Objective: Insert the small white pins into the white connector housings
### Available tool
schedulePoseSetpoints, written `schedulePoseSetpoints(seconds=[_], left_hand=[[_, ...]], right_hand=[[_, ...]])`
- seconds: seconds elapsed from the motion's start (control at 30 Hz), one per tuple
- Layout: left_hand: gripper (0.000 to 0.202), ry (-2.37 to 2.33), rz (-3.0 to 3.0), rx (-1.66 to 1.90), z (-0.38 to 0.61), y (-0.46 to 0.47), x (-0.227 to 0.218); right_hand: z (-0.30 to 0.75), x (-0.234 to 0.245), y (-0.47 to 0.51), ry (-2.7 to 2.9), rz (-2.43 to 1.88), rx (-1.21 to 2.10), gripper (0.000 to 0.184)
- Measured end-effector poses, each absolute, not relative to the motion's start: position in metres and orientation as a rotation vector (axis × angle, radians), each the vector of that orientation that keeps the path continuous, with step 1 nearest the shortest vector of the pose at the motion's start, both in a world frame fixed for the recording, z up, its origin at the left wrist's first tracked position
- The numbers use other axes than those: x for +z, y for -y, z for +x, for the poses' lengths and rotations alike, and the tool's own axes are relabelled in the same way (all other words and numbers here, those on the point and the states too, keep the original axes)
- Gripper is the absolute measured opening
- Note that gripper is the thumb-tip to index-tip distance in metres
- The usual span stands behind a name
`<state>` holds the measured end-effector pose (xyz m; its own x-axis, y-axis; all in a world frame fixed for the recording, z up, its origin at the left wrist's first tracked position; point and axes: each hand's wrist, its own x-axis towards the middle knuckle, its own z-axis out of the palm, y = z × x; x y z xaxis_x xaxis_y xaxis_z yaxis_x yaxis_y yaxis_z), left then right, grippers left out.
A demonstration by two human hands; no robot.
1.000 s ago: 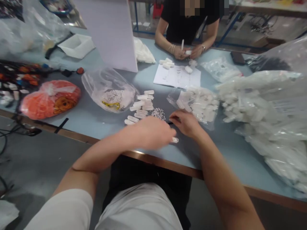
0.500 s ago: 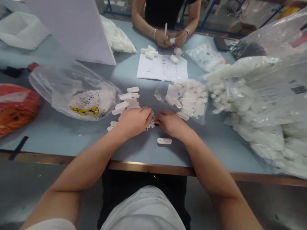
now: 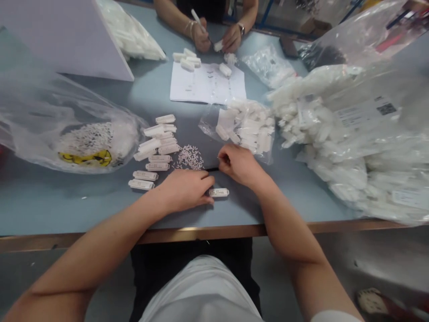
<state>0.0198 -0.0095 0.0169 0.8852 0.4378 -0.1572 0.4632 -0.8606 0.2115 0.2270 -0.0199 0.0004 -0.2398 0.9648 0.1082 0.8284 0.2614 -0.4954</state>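
Note:
My left hand (image 3: 182,189) rests on the blue-grey table (image 3: 67,201) with its fingers curled, fingertips touching a white oblong connector block (image 3: 219,192). My right hand (image 3: 238,164) is closed in a pinch on a thin black tool (image 3: 212,169) pointing left. Just beyond my hands lies a small heap of tiny white pins (image 3: 190,157). To its left sit rows of white connector blocks (image 3: 156,144).
A clear bag of white blocks (image 3: 246,127) lies beyond my right hand and large clear bags of white parts (image 3: 351,134) fill the right side. A clear bag with pins (image 3: 77,134) lies left. Across the table another person's hands (image 3: 216,38) work above a paper sheet (image 3: 208,82).
My left hand came back from the pin heap to the lone block near the table edge. My right hand stayed put, now showing the black tool. The view tilted downward.

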Motion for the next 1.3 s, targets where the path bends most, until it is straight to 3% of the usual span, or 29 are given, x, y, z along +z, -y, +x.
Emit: schedulePoseSetpoints(seconds=[0.17, 0.3, 0.87, 1.3], left_hand=[[0.023, -0.714, 2.820, -0.150, 0.026, 0.015, 0.010], [0.025, -0.894, 2.735, 0.057, 0.022, 0.012, 0.004], [0.020, -1.132, 2.551, 0.491, 0.016, 0.012, 0.001], [0.016, -1.078, 2.639, 0.553, 0.014, 0.013, -0.003]], right_hand=[[0.232, 0.003, 0.026, 1.991, -1.642, 0.633, 0.016], [0.234, 0.008, 0.030, 1.977, -1.553, 0.675, 0.016], [0.217, 0.011, 0.042, 2.109, -1.107, 0.134, 0.009], [0.214, 0.006, 0.043, 2.181, -1.070, 0.015, 0.012]])
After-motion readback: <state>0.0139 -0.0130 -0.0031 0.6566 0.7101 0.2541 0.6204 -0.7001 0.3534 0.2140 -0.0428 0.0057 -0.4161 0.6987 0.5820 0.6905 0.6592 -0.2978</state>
